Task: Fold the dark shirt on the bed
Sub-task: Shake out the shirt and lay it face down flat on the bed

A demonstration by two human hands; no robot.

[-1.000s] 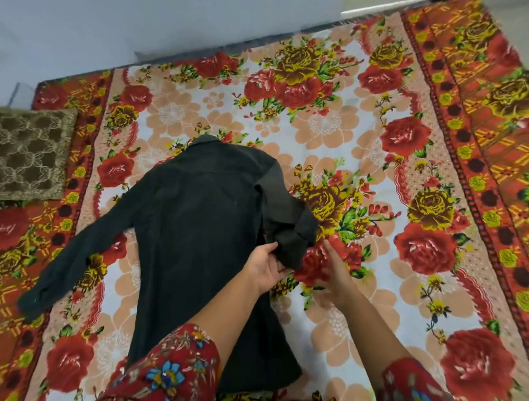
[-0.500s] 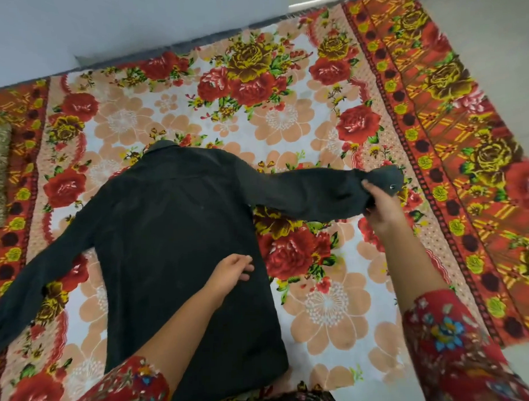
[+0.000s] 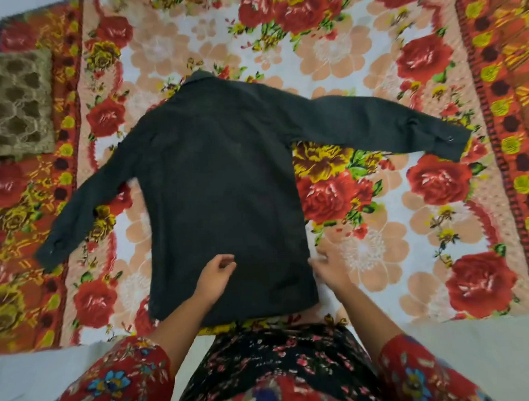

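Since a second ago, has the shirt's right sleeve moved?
Yes. The right sleeve has swung out from the shirt's body, now lying flat toward the bedspread's red border.

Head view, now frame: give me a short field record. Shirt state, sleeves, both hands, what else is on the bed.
shirt: dark shirt spread flat, collar away from the person
right sleeve: spread out sideways, cuff with a button
left sleeve: angled down and outward, cuff near the bedspread border
left hand: over the lower shirt, fingers loosely curled, holding nothing
right hand: open, at the shirt's right side edge, blurred
folds: none visible
bed: floral bedspread
other: olive lace-patterned cushion at left
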